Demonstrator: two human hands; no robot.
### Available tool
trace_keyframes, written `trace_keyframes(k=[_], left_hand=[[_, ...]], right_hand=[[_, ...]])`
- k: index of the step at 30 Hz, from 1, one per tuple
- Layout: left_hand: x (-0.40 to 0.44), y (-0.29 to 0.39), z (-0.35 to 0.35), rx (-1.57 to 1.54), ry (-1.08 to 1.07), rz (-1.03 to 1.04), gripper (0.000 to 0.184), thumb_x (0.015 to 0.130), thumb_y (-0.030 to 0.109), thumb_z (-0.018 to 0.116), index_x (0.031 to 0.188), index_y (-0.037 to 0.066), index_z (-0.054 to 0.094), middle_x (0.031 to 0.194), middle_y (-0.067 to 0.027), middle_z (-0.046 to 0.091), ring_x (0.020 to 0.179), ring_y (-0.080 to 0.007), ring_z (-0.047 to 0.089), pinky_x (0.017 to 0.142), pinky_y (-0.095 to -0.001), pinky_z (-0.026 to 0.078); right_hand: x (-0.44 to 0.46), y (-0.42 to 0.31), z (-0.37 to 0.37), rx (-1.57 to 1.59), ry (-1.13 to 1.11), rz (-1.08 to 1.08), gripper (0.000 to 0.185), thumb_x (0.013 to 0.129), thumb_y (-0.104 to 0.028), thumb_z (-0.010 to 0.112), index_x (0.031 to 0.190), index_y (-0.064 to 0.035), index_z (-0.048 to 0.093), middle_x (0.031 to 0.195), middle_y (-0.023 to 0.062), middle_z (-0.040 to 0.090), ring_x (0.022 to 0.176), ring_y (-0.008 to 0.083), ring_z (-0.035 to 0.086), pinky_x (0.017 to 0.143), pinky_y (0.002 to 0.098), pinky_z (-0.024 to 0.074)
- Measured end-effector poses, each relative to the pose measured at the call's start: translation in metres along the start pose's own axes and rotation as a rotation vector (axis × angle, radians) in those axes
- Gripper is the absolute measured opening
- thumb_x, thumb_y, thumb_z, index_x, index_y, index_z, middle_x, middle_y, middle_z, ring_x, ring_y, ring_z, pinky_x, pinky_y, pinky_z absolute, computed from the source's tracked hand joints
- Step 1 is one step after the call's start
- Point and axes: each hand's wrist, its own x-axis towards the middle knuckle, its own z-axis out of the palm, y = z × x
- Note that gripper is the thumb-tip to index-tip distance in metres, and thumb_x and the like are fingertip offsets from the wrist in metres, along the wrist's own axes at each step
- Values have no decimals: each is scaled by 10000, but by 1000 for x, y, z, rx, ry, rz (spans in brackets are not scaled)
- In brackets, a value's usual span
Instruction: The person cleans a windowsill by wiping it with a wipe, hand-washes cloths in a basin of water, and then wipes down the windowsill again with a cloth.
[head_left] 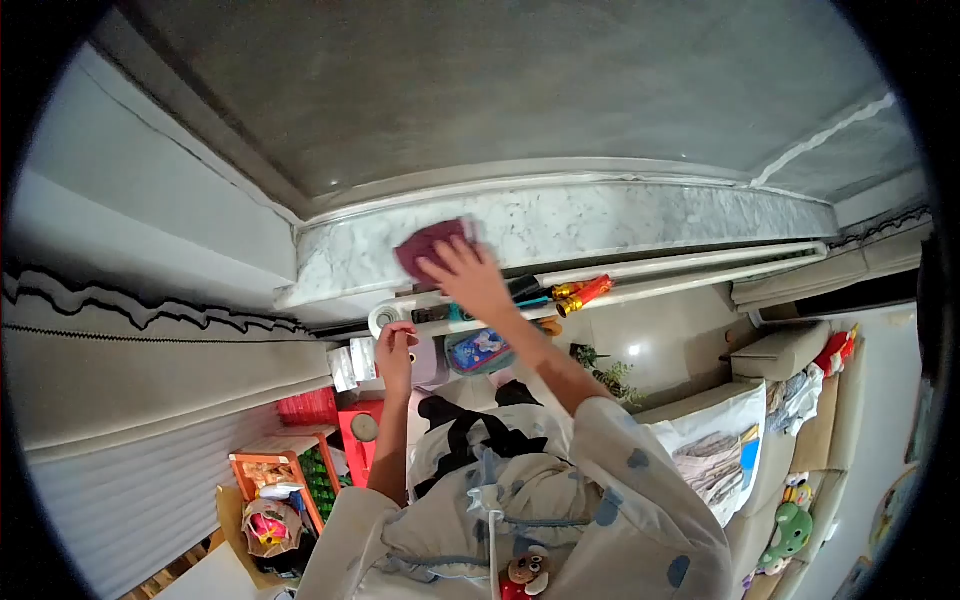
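Note:
A dark red cloth (pixel 430 248) lies on the white-and-grey marble windowsill (pixel 570 222), towards its left end. My right hand (pixel 470 282) presses down on the cloth with fingers spread over it, slightly blurred. Lower and to the left, my left hand (pixel 395 348) is raised near the front of the sill, beside a white roll (pixel 384 318). Its fingers are curled in, and whatever they may hold is hidden.
Below the sill runs a white rail (pixel 690 278) with red-and-gold tubes (pixel 585 294) by it. A blue pictured pouch (pixel 478 350) sits under my right arm. Red boxes (pixel 362 440) stand at lower left; a sofa (pixel 785 350) with clothes and toys is on the right.

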Motion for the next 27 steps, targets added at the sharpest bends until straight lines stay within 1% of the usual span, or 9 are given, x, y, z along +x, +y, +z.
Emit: trace_keyframes(k=[5,9,13,15,17,19,22,25,27], left_hand=[[2,5,8,52,-38,-25,148,839,34,416,841,12,562,759,-32,559,627,-96,522,603,-215,435],[-1,-7,0,-31,-74,-23,155,828,11,401,858,8,553,755,-32,549,628,-94,510,607,-216,429],[-8,-10,-18,-93,3,-42,142,837,18,408,847,14,550,750,-30,547,643,-90,507,611,-210,424],[-10,-13,-32,-98,21,-40,138,839,22,411,849,16,548,754,-29,545,649,-90,507,616,-210,426],[-11,-15,-48,-105,36,-27,141,841,27,409,847,17,550,769,-31,546,663,-91,510,624,-213,429],[-14,-10,-63,-83,95,-51,150,840,23,401,834,8,550,765,-30,549,659,-93,513,633,-218,429],[-17,-7,-84,-84,140,-62,137,841,32,414,845,9,549,772,-29,549,665,-93,510,642,-217,431],[-17,-11,-107,-94,162,-77,157,838,18,393,854,5,549,777,-30,542,687,-93,514,639,-222,432],[-17,-12,-120,-88,185,-47,150,840,16,396,854,3,545,778,-33,546,679,-94,514,638,-223,435]], right_hand=[[-64,87,-33,-125,-47,207,542,742,-342,578,1245,-240,404,1206,73,428,1129,262,393,941,444,289],[-59,89,-35,-64,-40,172,557,719,-312,617,1232,-228,417,1236,79,377,1135,287,341,958,460,252],[-31,43,-13,-52,-25,119,599,683,-295,640,1236,-246,416,1237,72,383,1128,290,349,937,492,250],[-4,7,-2,26,-49,34,581,709,-242,596,1254,-246,395,1222,78,408,1110,297,377,920,493,267],[24,-36,21,-25,-8,-31,553,737,-186,522,1267,-248,377,1208,86,428,1090,302,404,892,493,293],[52,-88,32,-57,-7,-1,517,755,-170,466,1262,-222,381,1192,99,435,1058,308,423,865,490,316],[88,-152,41,-96,37,-1,455,767,-194,456,1220,-160,414,1136,118,453,986,302,441,821,466,350],[113,-195,52,-184,104,4,375,759,-195,466,1120,-94,471,1025,107,476,904,265,448,740,406,370],[118,-209,55,-167,99,30,351,749,-193,475,1082,-85,488,982,96,477,876,244,446,705,383,363]])
